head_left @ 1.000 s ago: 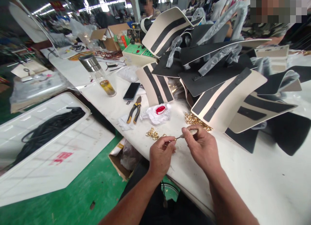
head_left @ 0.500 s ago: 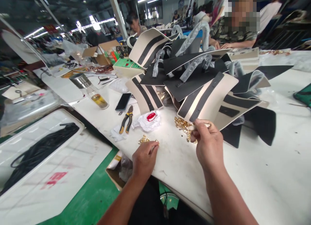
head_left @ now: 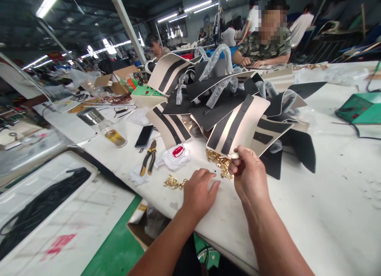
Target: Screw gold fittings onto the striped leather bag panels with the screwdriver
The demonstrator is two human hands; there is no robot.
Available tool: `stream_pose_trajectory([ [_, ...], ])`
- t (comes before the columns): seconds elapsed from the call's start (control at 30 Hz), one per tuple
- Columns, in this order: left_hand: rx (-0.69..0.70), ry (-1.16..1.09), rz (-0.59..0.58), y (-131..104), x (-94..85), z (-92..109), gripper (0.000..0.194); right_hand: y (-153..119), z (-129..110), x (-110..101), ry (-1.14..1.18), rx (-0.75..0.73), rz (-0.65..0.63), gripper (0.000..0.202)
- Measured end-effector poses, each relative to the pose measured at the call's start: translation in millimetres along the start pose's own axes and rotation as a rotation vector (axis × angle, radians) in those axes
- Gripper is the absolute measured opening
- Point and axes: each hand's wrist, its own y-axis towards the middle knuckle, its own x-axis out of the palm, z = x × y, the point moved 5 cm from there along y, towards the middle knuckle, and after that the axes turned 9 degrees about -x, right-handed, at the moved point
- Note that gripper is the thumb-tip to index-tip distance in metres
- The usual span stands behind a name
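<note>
My left hand (head_left: 200, 192) is over the table with its fingers and thumb apart, and I see nothing held in it. Just left of it lies a small group of gold metal fittings (head_left: 172, 182). A larger heap of gold fittings (head_left: 219, 161) sits ahead, between my two hands. My right hand (head_left: 250, 172) is closed in a pinch around a slim pale stick-like tool (head_left: 234, 155), partly hidden by the fingers. Right behind that tool is a beige panel with black stripes (head_left: 238, 127), at the front of a pile of black panels (head_left: 218, 107).
Pliers (head_left: 148, 159), a phone (head_left: 144, 136) and crumpled white paper with a red item (head_left: 171, 157) lie to the left. A glass bottle (head_left: 114, 137) stands beyond them. A white tray (head_left: 94, 170) holds black cords. Across the table sits a co-worker in camouflage (head_left: 264, 49).
My left hand has moved right, away from the small group of gold fittings, and its fingers have opened. My right hand still holds the pale tool near the larger heap. The view has shifted.
</note>
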Motion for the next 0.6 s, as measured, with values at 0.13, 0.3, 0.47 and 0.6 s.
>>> stream_pose_trajectory([
  [0.13, -0.028, 0.083, -0.106, 20.9, 20.6, 22.5, 0.012, 1.0, 3.0, -2.2, 0.003, 0.025, -0.007, 0.033],
  [0.3, -0.042, 0.026, -0.112, 27.0, 31.6, 17.0, 0.013, -0.3, 4.8, -1.0, -0.01, 0.042, -0.031, 0.031],
  [0.47, -0.202, -0.466, -0.065, 16.4, 19.6, -10.7, 0.012, -3.7, 8.3, 2.0, -0.029, 0.063, -0.054, 0.032],
  [0.6, -0.543, -0.896, -0.015, -4.6, 4.9, -42.5, 0.022, -9.1, 15.4, 3.3, -0.096, 0.079, -0.109, 0.032],
])
